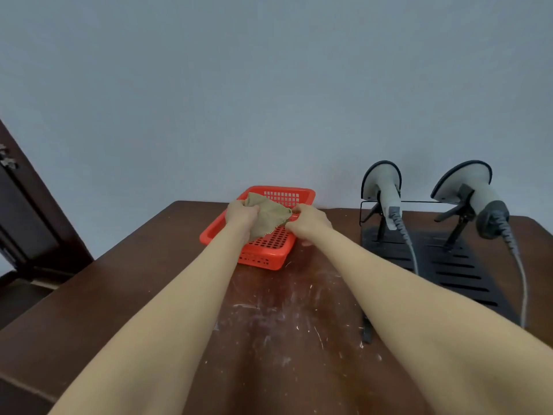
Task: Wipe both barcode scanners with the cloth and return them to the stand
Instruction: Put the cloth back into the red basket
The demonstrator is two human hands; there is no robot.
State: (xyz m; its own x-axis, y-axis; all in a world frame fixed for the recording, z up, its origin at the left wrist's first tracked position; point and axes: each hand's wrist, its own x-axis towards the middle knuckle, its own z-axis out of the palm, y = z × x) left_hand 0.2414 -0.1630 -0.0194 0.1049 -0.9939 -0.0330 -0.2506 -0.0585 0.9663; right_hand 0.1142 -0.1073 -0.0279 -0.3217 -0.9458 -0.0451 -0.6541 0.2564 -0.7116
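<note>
Left hand (pixel 241 214) clutches a bunch of the olive-green woven cloth (pixel 270 218), fingers curled round it, while the right hand (pixel 309 224) pinches the cloth's frayed right edge between thumb and fingers. Between them the cloth is held just over the orange-red perforated plastic basket (pixel 263 260), which sits at the far edge of the dark brown wooden table (pixel 119 295), close to the pale grey-blue wall (pixel 269 85). To the right, well apart from the hands, the black slotted metal stand (pixel 457 274) carries both barcode scanners: the left scanner (pixel 381 181), pale grey with a black-rimmed head, and the right scanner (pixel 457 178), which looks the same. Each is propped on its bracket with its head toward the wall and its handle toward the person. Grey coiled cables (pixel 409 244) trail from their handles across the stand. White scuffs mark the table between the forearms.
</note>
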